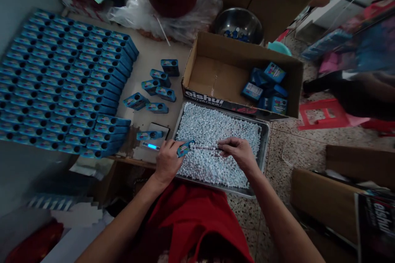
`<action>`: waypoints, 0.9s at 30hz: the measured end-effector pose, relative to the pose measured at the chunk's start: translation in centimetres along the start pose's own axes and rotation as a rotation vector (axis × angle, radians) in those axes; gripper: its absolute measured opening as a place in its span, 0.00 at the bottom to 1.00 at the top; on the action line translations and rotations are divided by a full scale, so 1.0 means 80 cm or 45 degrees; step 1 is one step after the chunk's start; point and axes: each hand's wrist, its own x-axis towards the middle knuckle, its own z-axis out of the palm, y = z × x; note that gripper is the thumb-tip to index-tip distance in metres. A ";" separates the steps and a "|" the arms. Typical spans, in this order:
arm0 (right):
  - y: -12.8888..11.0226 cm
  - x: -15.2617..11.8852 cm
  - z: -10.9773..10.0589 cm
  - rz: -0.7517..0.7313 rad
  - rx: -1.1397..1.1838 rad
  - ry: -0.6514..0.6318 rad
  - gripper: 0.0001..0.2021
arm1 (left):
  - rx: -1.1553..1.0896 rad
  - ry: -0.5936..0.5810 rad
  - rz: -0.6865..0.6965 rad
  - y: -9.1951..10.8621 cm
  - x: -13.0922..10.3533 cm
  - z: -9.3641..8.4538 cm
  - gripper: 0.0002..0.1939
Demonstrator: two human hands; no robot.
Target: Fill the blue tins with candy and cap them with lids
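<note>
My left hand [168, 160] is closed around a small blue box [185, 148], tilted over the left part of a metal tray [264, 148]. Small white and pale blue pellets [216, 125] fill most of this tray. In my right hand [237, 151], the fingers pinch a narrow scoop-like strip [212, 147] with a row of pellets along it. Its far end points left, at or close to the box; whether they touch I cannot tell. Beside my left hand lies a small digital scale [151, 145] with a lit display, and another blue box [149, 135] rests on it.
Rows of blue boxes [61, 78] cover the table's left side. Several loose ones [159, 77] stand nearer the tray. Behind it is a cardboard carton [212, 78] holding more boxes. Two metal bowls [239, 20] stand at the back. Another person's arm [345, 86] shows at right.
</note>
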 end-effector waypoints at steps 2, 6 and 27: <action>-0.027 -0.011 0.006 -0.096 -0.189 0.014 0.08 | 0.001 -0.020 0.031 0.004 0.002 0.004 0.19; -0.062 -0.034 0.022 -0.305 -0.592 0.063 0.08 | 0.023 -0.024 0.066 0.006 0.004 0.012 0.18; 0.138 0.125 0.009 0.055 0.217 0.338 0.19 | -0.439 0.042 -0.365 -0.016 0.002 -0.003 0.16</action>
